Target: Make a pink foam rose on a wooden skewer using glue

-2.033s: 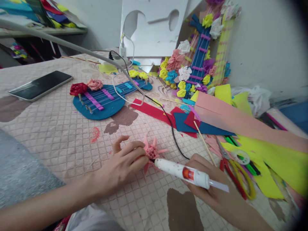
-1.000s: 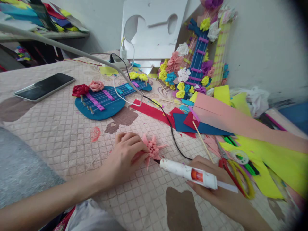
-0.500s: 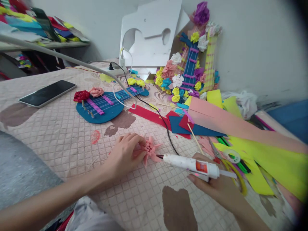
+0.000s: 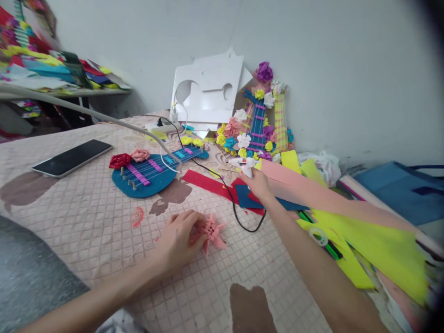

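My left hand (image 4: 183, 236) pinches one side of a pink paper flower (image 4: 213, 230) with pointed petals, low over the quilted cloth. Farther off, beside the decorated paper instruments, my right hand (image 4: 257, 182) grips the handle of a white hot glue gun (image 4: 243, 163). The gun's nozzle points left. Its black cord (image 4: 236, 210) loops across the cloth between the flower and my right forearm. Beyond my left hand lies a blue paper guitar (image 4: 149, 178) with purple strips, strings and a red paper rose (image 4: 120, 161).
A phone (image 4: 72, 158) lies at the left. A bent white lamp arm (image 4: 104, 113) crosses above the guitar. Red strips (image 4: 208, 184), pink paper (image 4: 294, 185) and yellow sheets (image 4: 367, 231) spread to the right. White cut boards (image 4: 208, 108) lean on the wall near a power strip (image 4: 166, 128).
My right hand has carried the glue gun away from the flower, forward toward the paper instruments. My left hand stays at the flower. The view has tilted up somewhat.
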Tool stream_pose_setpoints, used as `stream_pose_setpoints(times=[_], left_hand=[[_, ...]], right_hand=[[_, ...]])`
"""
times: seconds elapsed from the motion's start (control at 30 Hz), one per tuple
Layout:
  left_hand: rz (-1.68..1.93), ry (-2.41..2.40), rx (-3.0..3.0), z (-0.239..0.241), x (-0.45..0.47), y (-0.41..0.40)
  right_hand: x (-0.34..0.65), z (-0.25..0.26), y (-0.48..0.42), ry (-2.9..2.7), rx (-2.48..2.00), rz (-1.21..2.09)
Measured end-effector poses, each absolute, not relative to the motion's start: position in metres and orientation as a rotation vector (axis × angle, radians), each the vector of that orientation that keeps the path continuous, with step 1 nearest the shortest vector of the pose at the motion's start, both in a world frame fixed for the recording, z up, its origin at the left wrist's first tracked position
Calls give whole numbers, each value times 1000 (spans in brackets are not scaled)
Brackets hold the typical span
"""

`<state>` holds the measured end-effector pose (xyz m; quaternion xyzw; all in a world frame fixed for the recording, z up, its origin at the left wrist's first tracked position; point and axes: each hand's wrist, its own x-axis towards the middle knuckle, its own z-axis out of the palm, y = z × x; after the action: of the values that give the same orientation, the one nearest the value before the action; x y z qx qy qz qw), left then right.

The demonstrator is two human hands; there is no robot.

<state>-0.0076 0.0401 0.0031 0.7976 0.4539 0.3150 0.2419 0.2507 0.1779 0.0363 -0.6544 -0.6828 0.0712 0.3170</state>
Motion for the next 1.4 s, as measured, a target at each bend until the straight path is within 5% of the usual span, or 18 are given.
stream_pose_setpoints(times=[0.43, 0.7, 0.9, 1.4], left_hand=[[870, 1249, 2150, 1, -7, 38], [891, 1249, 2156, 0, -8, 39], [902, 1256, 2192, -1, -7, 39], [943, 1240, 2201, -3, -8, 38]], right_hand=[[240, 1, 232, -1916, -1667, 78], [226, 30, 116, -1954, -1341, -90], [193, 17, 3, -2247, -1090, 100], [189, 2, -5, -2339, -1098, 122]])
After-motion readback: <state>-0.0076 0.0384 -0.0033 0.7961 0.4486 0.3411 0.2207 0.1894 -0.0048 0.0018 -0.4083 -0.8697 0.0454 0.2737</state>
